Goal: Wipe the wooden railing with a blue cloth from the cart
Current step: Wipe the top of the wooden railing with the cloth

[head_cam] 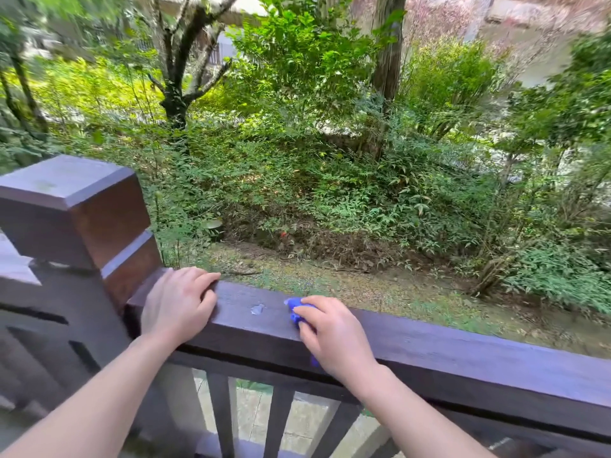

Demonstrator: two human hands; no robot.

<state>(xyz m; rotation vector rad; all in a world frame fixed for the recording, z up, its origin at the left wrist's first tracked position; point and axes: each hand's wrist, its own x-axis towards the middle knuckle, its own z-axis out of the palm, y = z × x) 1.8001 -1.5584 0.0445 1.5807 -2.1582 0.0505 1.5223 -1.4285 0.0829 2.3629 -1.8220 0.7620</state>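
Beyond everything lies a bank of green shrubs and trees (297, 143), sloping down to a strip of mossy ground. In front of it the wooden railing (463, 361) crosses the view, its long axis running from the square post (76, 209) at the left down and away toward the lower right, with slats (220, 414) beneath.

The left hand (178, 305) rests on the rail top just beside the post, fingers curled over the far edge, gripping only the wood and bracing. The right hand (334, 335) lies further along the rail, palm down and pressed onto the blue cloth (296, 309), which is bunched under the fingers with a bit showing at the fingertips and another at the near edge; how tightly it is clutched is hard to tell.

Between the two hands a small pale mark (258, 309) sits on the rail top, just left of the cloth. The right hand is nearer to it, so a short stroke leftward along the rail's length would likely cover it, while the long unwiped-looking stretch lies to the right.
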